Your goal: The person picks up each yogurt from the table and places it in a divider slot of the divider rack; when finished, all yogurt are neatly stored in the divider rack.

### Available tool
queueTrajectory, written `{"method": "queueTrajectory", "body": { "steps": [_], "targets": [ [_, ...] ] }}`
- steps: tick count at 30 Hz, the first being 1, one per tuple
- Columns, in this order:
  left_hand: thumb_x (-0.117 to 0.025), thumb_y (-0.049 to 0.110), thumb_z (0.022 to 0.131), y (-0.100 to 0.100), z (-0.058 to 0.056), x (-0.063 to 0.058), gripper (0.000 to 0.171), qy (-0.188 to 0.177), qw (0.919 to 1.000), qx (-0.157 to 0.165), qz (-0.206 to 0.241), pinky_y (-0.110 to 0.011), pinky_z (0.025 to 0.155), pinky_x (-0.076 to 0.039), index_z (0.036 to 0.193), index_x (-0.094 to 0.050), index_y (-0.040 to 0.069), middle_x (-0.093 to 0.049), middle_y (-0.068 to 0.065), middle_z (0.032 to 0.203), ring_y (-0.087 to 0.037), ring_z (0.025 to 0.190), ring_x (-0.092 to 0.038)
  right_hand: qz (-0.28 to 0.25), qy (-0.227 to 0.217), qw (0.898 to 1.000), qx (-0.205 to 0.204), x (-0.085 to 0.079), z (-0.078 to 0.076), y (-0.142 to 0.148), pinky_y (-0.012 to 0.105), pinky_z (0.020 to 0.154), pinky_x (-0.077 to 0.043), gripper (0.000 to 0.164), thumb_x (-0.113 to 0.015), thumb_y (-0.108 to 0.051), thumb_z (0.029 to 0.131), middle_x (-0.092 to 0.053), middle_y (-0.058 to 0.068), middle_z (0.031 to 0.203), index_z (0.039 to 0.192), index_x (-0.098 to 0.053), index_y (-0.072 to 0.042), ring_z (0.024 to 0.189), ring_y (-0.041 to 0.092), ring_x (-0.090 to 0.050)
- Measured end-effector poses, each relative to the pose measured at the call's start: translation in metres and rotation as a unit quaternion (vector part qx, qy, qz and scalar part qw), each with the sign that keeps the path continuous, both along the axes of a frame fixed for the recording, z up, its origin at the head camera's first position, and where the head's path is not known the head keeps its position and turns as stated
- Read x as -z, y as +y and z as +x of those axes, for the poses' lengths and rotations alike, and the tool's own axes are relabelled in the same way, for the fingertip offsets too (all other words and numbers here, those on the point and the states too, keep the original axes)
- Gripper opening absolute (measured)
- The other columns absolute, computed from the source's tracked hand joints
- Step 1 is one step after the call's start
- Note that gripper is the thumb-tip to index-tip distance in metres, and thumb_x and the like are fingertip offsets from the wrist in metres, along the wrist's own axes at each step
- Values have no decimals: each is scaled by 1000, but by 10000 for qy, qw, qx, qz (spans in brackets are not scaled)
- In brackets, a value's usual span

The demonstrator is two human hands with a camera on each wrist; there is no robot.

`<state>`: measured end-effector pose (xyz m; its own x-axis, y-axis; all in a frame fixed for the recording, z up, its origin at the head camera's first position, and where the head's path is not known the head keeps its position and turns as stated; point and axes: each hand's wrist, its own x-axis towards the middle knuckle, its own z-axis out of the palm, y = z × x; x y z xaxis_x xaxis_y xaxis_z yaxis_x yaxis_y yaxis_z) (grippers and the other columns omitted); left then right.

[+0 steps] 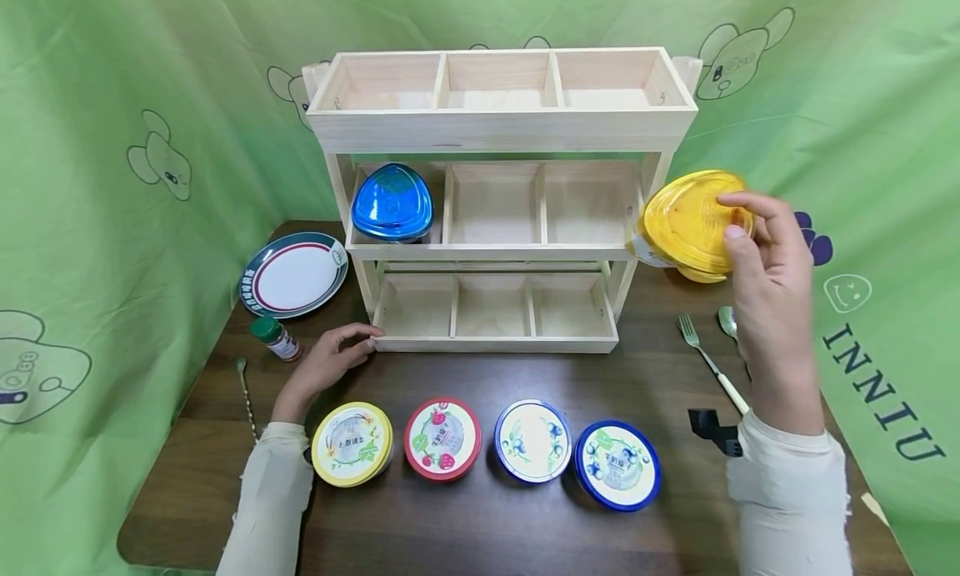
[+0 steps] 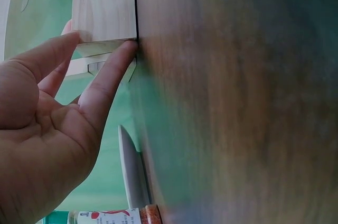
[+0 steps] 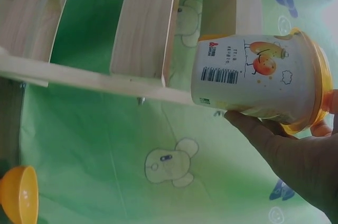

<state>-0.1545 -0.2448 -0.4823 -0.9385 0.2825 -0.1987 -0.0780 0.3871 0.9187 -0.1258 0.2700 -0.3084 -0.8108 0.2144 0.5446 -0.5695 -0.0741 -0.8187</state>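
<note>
My right hand (image 1: 776,284) grips a white paper tub (image 3: 253,78) by its yellow lid (image 1: 690,222), fingers and thumb at the rim. The tub, with fruit cartoons and a barcode, is held tilted in the air beside the right end of the shelf's middle tier. My left hand (image 1: 330,363) reaches to the bottom left corner of the three-tier wooden shelf (image 1: 495,345), its nearly straight fingertips touching the end of the lowest tray. A blue-lidded tub (image 1: 393,202) stands in the middle tier's left compartment.
In front of the shelf stand round-lidded jars: yellow (image 1: 352,444), red (image 1: 442,438) and two blue-rimmed (image 1: 532,441). At left are a plate (image 1: 300,276), a green-capped spice bottle (image 1: 276,338) and a thin spoon (image 1: 247,397). A fork (image 1: 712,363), a spoon (image 1: 726,319) and a yellow bowl (image 3: 20,195) are at right.
</note>
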Motion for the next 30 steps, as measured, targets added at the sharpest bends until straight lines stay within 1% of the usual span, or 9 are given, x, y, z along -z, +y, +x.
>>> {"method": "queueTrajectory", "body": {
  "steps": [3,8,11,16,19,23,26,28,30],
  "targets": [
    [-58,13,114,-1,0,-1,31,-7,10000,-11,-15,-49,113,-52,140,-66,-4,-56,-26,150,-40,137,-56,-93,-157,9998,-53,-1,-3,-6,25,95,-56,31,-53,4,107,-54,23,139,134,-67,7,118,29,-57],
    [-58,13,114,-3,-1,-2,31,36,10000,-23,-58,-47,112,-54,139,-66,-4,-57,-26,150,-39,136,-57,136,-283,9995,-90,-2,-6,-14,24,94,-56,31,-51,0,109,-56,20,141,136,-68,1,118,28,-58],
    [-58,12,114,-3,-1,-1,31,55,10000,-38,-67,-44,111,-55,139,-66,-5,-58,-27,147,-38,134,-58,175,-312,9993,-145,-3,-8,-19,24,95,-57,33,-49,-1,109,-56,21,142,137,-68,-1,117,29,-59],
    [-58,13,115,0,-2,2,32,18,10000,24,-39,-41,110,-57,140,-65,-5,-60,-27,144,-37,131,-59,87,-313,9993,-183,-8,-7,-27,24,96,-59,36,-45,1,109,-56,23,143,135,-68,-1,118,31,-60],
    [-58,14,115,2,-2,2,32,18,10000,52,-10,-42,110,-57,140,-66,-5,-61,-26,142,-37,130,-60,113,-262,9994,-177,-10,-8,-30,24,96,-58,34,-46,2,108,-57,23,142,134,-69,0,118,31,-59],
    [-58,14,114,2,-2,2,32,32,10000,58,-24,-44,111,-56,139,-66,-5,-60,-26,143,-38,130,-60,210,23,9995,-216,-8,-11,-34,25,95,-57,32,-52,3,106,-61,24,139,134,-66,8,116,30,-58],
    [-58,13,115,1,-2,2,32,6,10000,39,-36,-46,111,-55,140,-65,-5,-59,-27,144,-38,131,-59,321,228,9989,-266,-5,-15,-38,26,97,-56,33,-55,3,105,-62,25,139,135,-64,12,117,30,-59],
    [-58,13,115,0,-2,2,32,-11,10000,27,-40,-47,112,-54,140,-65,-5,-59,-26,146,-39,132,-59,357,228,9987,-279,-4,-17,-41,25,98,-55,32,-56,2,105,-62,23,140,134,-65,11,119,30,-59],
    [-57,13,115,0,-1,2,32,-15,10000,10,-48,-48,112,-54,141,-65,-4,-59,-26,146,-39,132,-59,513,240,9980,-275,-3,-19,-44,25,99,-55,33,-56,1,105,-62,22,140,135,-65,11,119,29,-59]
  ]
}}
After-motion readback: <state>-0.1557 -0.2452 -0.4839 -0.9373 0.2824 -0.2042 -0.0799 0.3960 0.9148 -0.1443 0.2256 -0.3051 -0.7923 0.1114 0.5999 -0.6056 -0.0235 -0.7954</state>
